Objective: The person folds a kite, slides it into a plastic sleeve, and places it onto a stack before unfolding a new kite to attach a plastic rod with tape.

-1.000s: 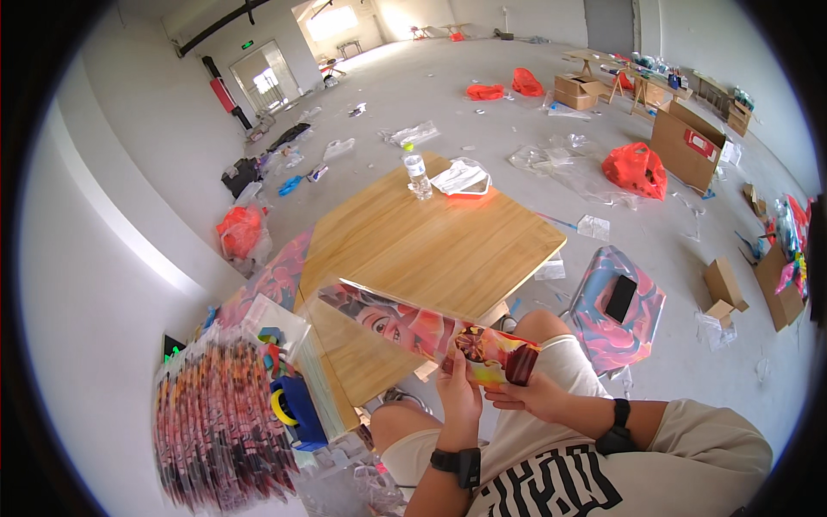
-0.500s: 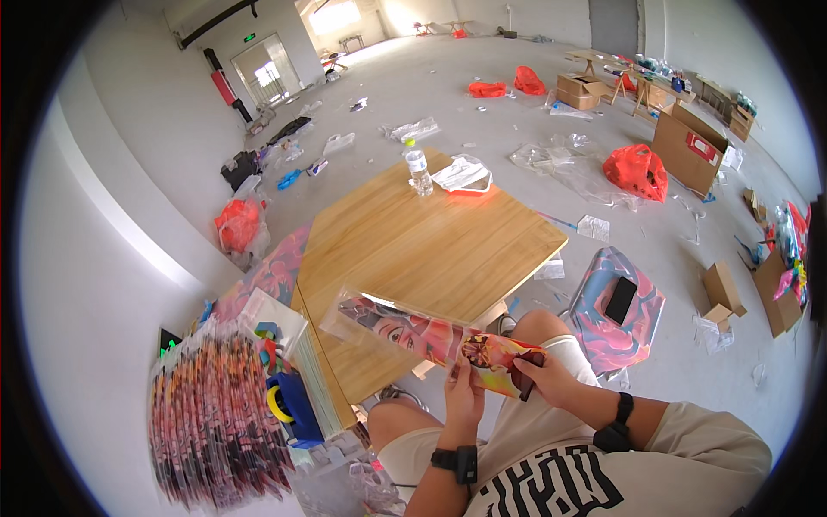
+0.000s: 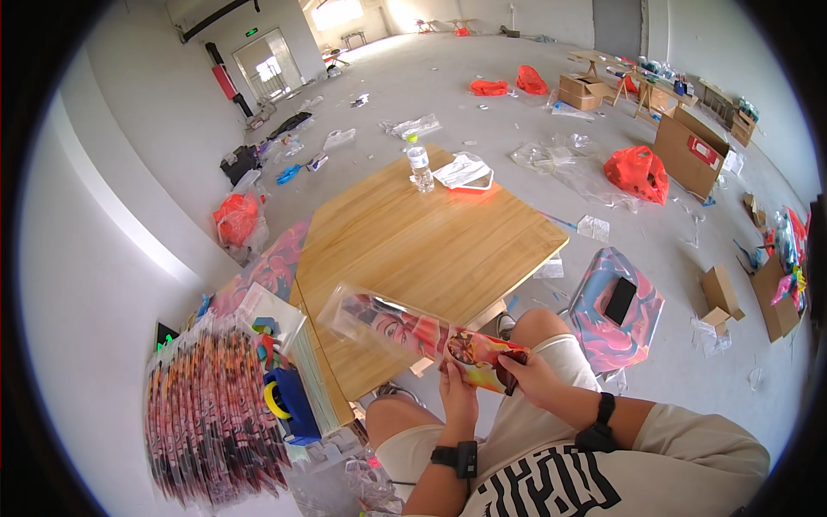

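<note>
A long printed card (image 3: pixel 472 351) in red, yellow and pink, with cartoon pictures, lies partly inside a clear plastic sleeve (image 3: pixel 355 317). I hold it slantwise above my lap, its sleeved far end over the table's near edge. My left hand (image 3: pixel 458 395) pinches the lower edge near the middle, thumb on top. My right hand (image 3: pixel 528 377) grips the right end, thumb over a dark part of the print. To my left stands a thick row of similar sleeved prints (image 3: pixel 211 414), beside a blue tape dispenser (image 3: pixel 293 408) with a yellow ring.
The wooden table (image 3: pixel 422 258) carries a water bottle (image 3: pixel 419 165) and a tray with white paper (image 3: pixel 466 172). A patterned stool (image 3: pixel 607 336) at right holds a black phone (image 3: pixel 620 300). Red bags (image 3: pixel 636 174), cardboard boxes (image 3: pixel 689 153) and plastic scraps litter the floor.
Both hands and the sleeved printed card have shifted slightly left, the right hand most. The sleeve's far end now reaches a little further over the table. My grip looks the same.
</note>
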Tool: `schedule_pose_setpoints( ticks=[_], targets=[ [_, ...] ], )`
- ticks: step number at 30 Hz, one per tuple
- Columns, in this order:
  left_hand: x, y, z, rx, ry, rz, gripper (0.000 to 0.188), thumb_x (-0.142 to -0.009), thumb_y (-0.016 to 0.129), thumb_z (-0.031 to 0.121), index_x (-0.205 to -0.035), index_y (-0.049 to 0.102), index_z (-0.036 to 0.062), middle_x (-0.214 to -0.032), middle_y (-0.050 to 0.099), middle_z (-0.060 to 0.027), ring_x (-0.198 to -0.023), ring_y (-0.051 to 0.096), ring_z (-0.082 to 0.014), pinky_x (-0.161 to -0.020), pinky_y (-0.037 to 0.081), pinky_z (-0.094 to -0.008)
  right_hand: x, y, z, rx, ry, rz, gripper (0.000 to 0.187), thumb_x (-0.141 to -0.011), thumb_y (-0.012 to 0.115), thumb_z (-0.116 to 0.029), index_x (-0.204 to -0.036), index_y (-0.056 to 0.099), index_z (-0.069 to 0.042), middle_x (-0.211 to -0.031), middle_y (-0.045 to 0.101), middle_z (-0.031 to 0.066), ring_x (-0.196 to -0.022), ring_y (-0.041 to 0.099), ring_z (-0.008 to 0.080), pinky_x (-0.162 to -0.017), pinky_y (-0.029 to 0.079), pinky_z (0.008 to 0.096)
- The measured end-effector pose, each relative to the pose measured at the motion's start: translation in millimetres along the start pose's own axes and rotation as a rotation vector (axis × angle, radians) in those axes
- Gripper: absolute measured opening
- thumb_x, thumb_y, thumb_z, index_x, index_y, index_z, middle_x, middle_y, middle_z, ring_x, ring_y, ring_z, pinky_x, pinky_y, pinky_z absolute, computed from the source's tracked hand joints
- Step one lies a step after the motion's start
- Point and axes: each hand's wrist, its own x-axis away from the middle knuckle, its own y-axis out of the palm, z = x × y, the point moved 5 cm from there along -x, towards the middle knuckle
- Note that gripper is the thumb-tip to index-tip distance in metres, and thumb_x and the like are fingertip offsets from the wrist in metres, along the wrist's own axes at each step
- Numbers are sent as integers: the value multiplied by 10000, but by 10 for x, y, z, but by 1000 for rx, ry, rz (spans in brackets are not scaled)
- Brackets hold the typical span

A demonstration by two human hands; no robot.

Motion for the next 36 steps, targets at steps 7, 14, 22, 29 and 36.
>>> schedule_pose_setpoints(
  ticks=[7, 14, 22, 29, 36],
  targets=[
    [57, -61, -69, -175, -16, -137, 510, -1061, 341, 429, -1325, 467, 10, -1290, 567, -124, -1176, 577, -232, -999, 475, -395, -12, 96, -41, -138, 111, 21, 272, -956, 622, -99, -1200, 558, 1, -1074, 650, 69, -979, 638, 157, -872, 527, 308],
    [134, -26, -221, -505, -101, -285, 536, -1071, 305, 422, -1302, 485, -27, -1240, 589, -132, -1128, 594, -210, -988, 476, -385, -55, 25, -111, -236, 91, 42, 165, -972, 606, -126, -1088, 590, -9, -933, 638, 33, -820, 611, 121, -714, 504, 277],
    [201, 219, -120, 64, -182, -171, 399, -1025, 473, 415, -1238, 548, 85, -1125, 635, -63, -1047, 633, -220, -955, 495, -354, -126, -206, -56, -75, 71, -7, 166, -968, 613, -124, -1098, 617, -22, -967, 662, 35, -890, 644, 142, -779, 533, 298],
    [21, -57, -81, 181, -248, -144, 136, -994, 581, 278, -1017, 583, 145, -845, 619, 25, -777, 619, -86, -690, 509, -212, 10, -186, -124, 105, 96, -97, 157, -968, 609, -117, -1084, 634, -13, -933, 647, 25, -832, 604, 112, -726, 480, 245],
    [26, 190, 4, 69, -194, -51, 57, -989, 559, 83, -1036, 579, 107, -819, 607, 11, -729, 583, -66, -645, 479, -195, 275, -227, -488, -95, 17, -79, 267, -958, 611, -89, -1211, 571, -11, -1142, 637, 68, -1027, 633, 156, -904, 525, 307]
  ],
)
